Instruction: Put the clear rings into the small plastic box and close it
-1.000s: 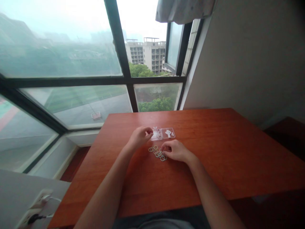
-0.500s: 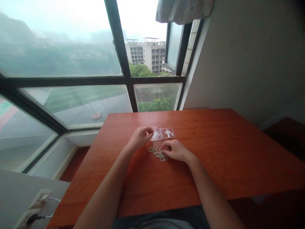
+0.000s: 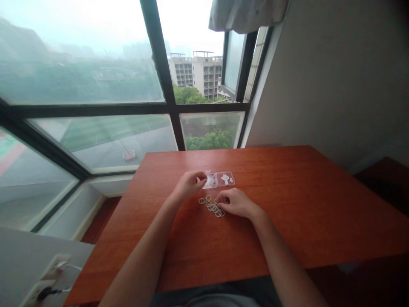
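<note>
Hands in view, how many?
2: left hand at the left edge of the clear case, right hand at the right side of the rings.

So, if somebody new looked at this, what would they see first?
Probably the big bright window, filling the upper left. Next, the reddish-brown table below it, where a little heap of pale rings lies beside the right fingers. Just beyond the rings is a clear plastic case, with the left fingers at its left end.
</note>
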`<act>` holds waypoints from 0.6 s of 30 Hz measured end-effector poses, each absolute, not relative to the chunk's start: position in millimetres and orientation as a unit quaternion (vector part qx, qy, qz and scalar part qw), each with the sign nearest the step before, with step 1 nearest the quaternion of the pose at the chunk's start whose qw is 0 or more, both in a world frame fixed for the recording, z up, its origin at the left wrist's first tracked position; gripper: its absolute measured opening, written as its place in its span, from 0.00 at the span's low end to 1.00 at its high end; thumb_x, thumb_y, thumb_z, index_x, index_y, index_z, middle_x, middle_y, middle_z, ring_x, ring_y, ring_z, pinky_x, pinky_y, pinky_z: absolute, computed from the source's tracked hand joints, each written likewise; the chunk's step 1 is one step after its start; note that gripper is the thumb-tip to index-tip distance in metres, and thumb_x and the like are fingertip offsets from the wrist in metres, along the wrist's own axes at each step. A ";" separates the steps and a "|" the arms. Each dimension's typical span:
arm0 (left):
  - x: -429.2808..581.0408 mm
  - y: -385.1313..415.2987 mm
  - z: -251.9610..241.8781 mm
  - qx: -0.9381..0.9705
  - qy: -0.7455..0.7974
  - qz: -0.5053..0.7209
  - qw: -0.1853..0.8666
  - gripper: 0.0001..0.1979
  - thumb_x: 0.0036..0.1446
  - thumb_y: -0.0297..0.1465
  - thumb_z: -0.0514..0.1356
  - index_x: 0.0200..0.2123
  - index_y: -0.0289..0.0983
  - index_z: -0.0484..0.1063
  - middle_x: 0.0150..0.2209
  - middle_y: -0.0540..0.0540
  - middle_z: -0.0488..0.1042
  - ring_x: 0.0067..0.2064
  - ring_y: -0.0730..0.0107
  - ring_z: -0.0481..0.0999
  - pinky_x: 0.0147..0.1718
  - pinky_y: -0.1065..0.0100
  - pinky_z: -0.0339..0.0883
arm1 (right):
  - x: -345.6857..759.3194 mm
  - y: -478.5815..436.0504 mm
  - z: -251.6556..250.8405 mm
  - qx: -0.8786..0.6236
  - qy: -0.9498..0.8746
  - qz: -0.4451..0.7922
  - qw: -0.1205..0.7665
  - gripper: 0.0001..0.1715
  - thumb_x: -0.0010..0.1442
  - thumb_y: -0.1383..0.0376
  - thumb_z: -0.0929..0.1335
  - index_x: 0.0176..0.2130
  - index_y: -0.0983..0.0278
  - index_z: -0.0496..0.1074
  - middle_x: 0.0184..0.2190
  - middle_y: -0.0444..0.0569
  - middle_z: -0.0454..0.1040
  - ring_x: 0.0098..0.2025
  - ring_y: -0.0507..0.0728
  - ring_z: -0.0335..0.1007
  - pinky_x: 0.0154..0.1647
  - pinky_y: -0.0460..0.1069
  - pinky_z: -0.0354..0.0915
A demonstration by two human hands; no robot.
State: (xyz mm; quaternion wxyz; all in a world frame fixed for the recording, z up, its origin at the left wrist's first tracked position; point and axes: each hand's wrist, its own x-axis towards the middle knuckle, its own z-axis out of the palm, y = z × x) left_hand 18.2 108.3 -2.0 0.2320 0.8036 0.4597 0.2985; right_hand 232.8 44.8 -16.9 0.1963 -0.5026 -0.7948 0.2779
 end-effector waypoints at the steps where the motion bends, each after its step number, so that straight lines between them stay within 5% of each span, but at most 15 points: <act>1: 18.4 107.9 -1.3 0.805 0.458 0.297 0.234 0.09 0.54 0.31 0.58 0.31 0.35 0.77 0.27 0.48 0.75 0.26 0.76 0.67 0.25 0.75 0.57 | 232.7 44.8 -16.9 -0.503 -0.796 0.274 0.196 0.07 0.53 0.66 0.68 0.33 0.59 0.78 0.24 0.40 0.74 0.24 0.48 0.65 0.26 0.42 0.54; 18: 15.7 108.8 -3.1 0.808 0.467 0.283 0.221 0.09 0.54 0.31 0.57 0.31 0.35 0.76 0.26 0.48 0.75 0.26 0.76 0.67 0.25 0.75 0.58 | 237.2 43.4 -17.6 -0.513 -0.794 0.263 0.192 0.04 0.52 0.63 0.70 0.28 0.60 0.76 0.24 0.42 0.75 0.25 0.49 0.66 0.25 0.43 0.54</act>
